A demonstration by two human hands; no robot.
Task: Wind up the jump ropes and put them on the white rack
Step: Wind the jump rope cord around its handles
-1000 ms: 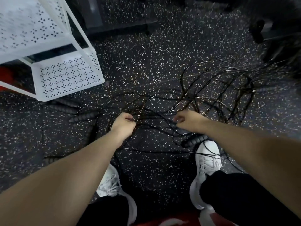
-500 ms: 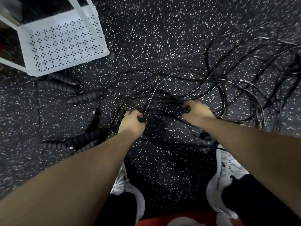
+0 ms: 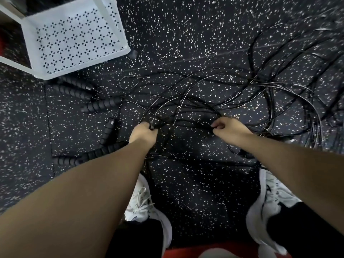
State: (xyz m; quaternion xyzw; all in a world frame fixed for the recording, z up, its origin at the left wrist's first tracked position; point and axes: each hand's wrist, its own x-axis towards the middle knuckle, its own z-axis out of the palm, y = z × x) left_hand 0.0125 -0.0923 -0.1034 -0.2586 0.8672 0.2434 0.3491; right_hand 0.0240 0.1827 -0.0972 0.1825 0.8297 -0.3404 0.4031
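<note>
- Here the left hand (image 3: 143, 134), arm stretched down, grips a bunch of the jump ropes (image 3: 214, 101), fingers curled tight.
- The right hand (image 3: 228, 127) pinches the same tangle on the floor (image 3: 186, 34).
- The white rack (image 3: 74, 40) stands well left.

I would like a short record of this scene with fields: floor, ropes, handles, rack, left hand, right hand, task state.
floor: dark speckled rubber floor
ropes: tangled black jump ropes, spread on the floor
handles: ribbed black handles lying left of the hands, near the rack
rack: white rack, upper left, perforated shelf, no rope visible on it
left hand: left hand grips a bunch of cords
right hand: right hand grips cords
task state: ropes not yet wound
</note>
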